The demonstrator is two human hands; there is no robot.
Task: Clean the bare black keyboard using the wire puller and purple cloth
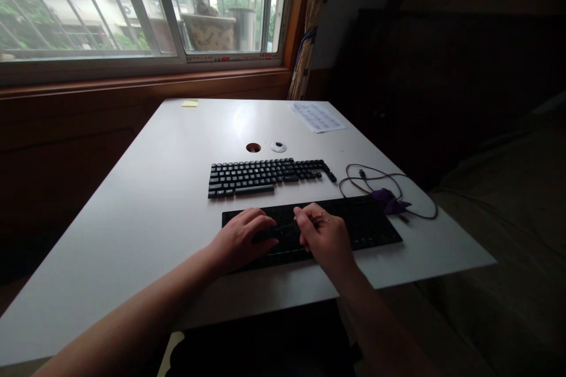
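Note:
A black keyboard base (pixel 371 227) lies slightly askew near the table's front edge; its surface is too dark to make out in detail. My left hand (pixel 247 232) rests over its left part, thumb and fingers apart, with only dark shade between them. Over the middle of the base, my right hand (pixel 322 232) is closed in a pinch on a thin wire tool (pixel 321 219), mostly hidden by the fingers. Just behind the base, many loose black keycaps (pixel 252 174) are laid out in keyboard order, touching neither hand.
On the right, a black cable (pixel 435 206) lies in loops beside a purple cloth tie (pixel 391 200). Farther back are a cable hole (pixel 253 148), a white ring cover (pixel 278 146), printed papers (pixel 318 116) and yellow sticky notes (pixel 190 103). A barred window stands behind the white table (pixel 145 200).

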